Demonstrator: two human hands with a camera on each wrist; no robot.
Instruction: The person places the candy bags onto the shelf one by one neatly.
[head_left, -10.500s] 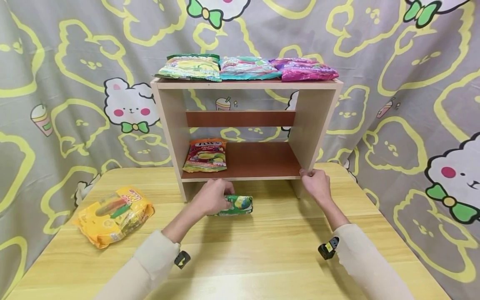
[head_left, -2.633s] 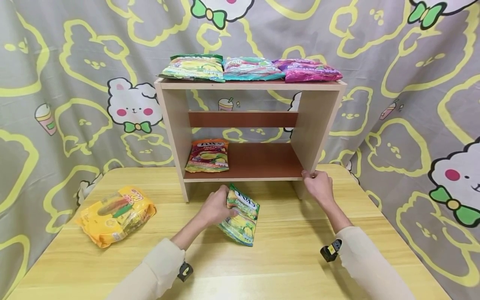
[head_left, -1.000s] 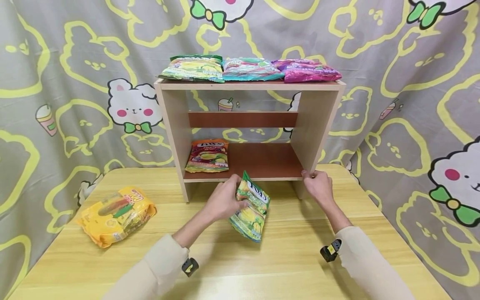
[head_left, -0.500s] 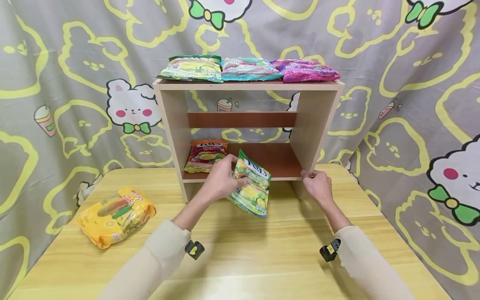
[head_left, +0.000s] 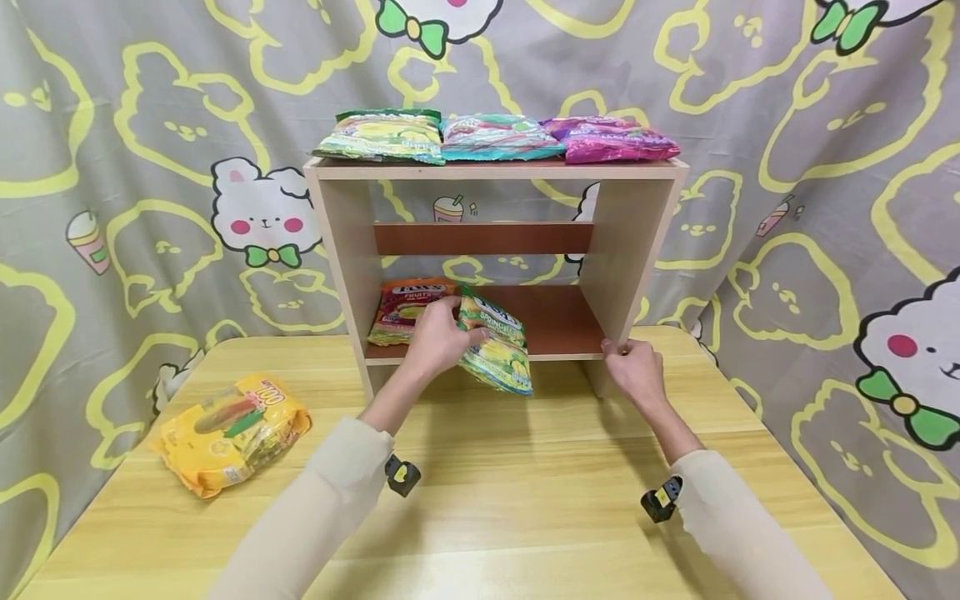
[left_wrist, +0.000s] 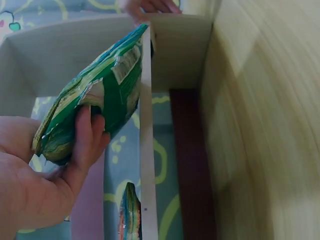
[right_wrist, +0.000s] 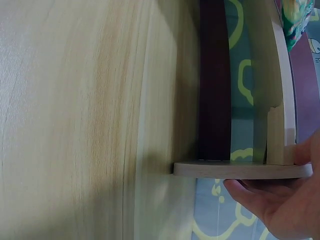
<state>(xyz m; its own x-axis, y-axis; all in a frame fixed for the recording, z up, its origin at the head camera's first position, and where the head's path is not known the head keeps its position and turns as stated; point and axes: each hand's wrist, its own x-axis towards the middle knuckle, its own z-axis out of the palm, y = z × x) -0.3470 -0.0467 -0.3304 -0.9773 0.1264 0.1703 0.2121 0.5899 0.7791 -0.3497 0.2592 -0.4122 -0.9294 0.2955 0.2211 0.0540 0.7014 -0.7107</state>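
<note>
My left hand [head_left: 442, 337] grips a green and yellow candy bag [head_left: 497, 346] by its left side, thumb on the front and fingers behind. The bag tilts at the front edge of the middle shelf [head_left: 555, 321], its lower end in front of that edge. From the left wrist view, the bag's green back [left_wrist: 117, 95] shows with fingers pressed on it. A red and orange candy bag [head_left: 405, 312] leans on the shelf's left end, partly behind my left hand. My right hand [head_left: 636, 371] holds the shelf unit's right side panel [right_wrist: 240, 170], thumb inside and fingers outside.
On the unit's top board lie a green-yellow bag [head_left: 386, 136], a teal bag [head_left: 498, 137] and a purple bag [head_left: 611, 139]. A yellow package [head_left: 232, 433] rests on the wooden table [head_left: 525, 517] at left. A patterned curtain [head_left: 810, 167] hangs behind.
The green and yellow bag was first low by the table, then turned face-on and lifted up to the middle shelf by my left hand. My right hand stays on the side panel.
</note>
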